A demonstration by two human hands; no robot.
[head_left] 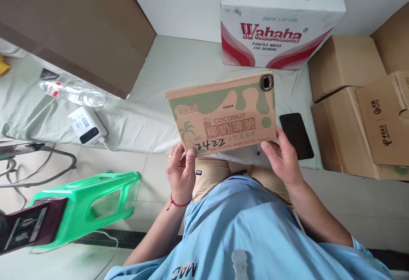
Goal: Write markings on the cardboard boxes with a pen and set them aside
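Note:
A flat cardboard box (223, 112) with green print, the word COCONUT and a handwritten 2422 is held up at the centre, above the edge of the cloth-covered surface. Its printed face is towards me, and a dark-rimmed hole shows in its upper right corner. My left hand (181, 171) grips the lower left corner, thumb on the front. On the lower right corner, my right hand (283, 156) has its thumb at the front edge; its other fingers are partly hidden. Just right of the box, a black phone (297, 135) lies on the cloth.
A white and red Wahaha carton (277, 35) stands behind. Brown cartons (348, 65) are stacked right; a large brown box (79, 24) is at upper left. A plastic bottle (73, 92) and white power bank (87, 126) lie left, above a green stool (96, 203).

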